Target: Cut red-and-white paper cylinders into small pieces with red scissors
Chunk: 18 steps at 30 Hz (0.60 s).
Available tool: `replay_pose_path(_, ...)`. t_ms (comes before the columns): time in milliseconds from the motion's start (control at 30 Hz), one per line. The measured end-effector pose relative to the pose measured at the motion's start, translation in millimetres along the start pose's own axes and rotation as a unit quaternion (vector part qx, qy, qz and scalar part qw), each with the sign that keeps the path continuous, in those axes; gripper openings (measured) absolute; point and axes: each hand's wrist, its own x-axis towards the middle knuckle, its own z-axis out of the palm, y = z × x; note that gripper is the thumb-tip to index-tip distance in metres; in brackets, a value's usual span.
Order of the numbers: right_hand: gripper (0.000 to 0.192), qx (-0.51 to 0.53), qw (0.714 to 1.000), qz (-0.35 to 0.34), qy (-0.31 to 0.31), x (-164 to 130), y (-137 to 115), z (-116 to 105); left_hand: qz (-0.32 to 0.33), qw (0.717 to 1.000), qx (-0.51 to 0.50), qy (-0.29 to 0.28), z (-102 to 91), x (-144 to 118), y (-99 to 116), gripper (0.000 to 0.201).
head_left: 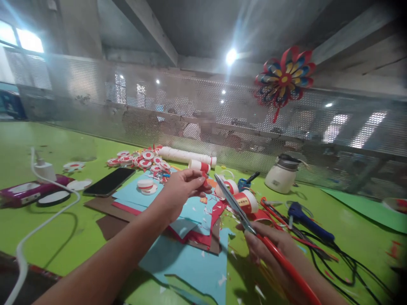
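Note:
My left hand (pixel 183 186) is raised over the blue paper sheets (pixel 190 254) and pinches a small white paper cup with a red band (pixel 199 166) between thumb and fingers. My right hand (pixel 270 248) grips red-handled scissors (pixel 237 207); their blades point up and left, close to the cup, and look nearly closed. Just beyond the blades lie two more red-and-white cups (pixel 246 201) on their sides.
A black phone (pixel 110 181), a charger with white cable (pixel 44 170) and a purple device (pixel 28 190) lie left. A stack of cups (pixel 187 156) and red-white discs (pixel 140 161) sit behind. A glue gun (pixel 305 218), black cables and a white kettle (pixel 282 173) stand right. A paper pinwheel (pixel 284 78) hangs on the mesh.

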Motion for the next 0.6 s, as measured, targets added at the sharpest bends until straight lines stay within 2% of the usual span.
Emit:
replay_pose_path(133, 0.046, 0.014, 1.0, 0.009, -0.018, 1.2, 2.1, 1.4, -0.019, 1.0, -0.007, -0.015, 3.0, -1.4, -1.2, 0.014)
replay_pose_path(300, 0.04, 0.011, 0.999, -0.015, -0.032, 3.0, 0.8, -0.9, -0.035, 0.999, -0.008, -0.024, 4.0, -0.9, -4.0, 0.018)
replay_pose_path(467, 0.044, 0.001, 0.999, -0.008, -0.045, 0.8, -1.7, -2.8, -0.047, 0.998, 0.009, -0.031, 3.7, -0.2, -6.5, 0.013)
replay_pose_path(600, 0.044, -0.002, 0.998, -0.027, -0.049, -1.8, -1.1, -2.6, -0.046, 0.997, 0.012, -0.063, 3.6, -1.0, -6.3, 0.013)
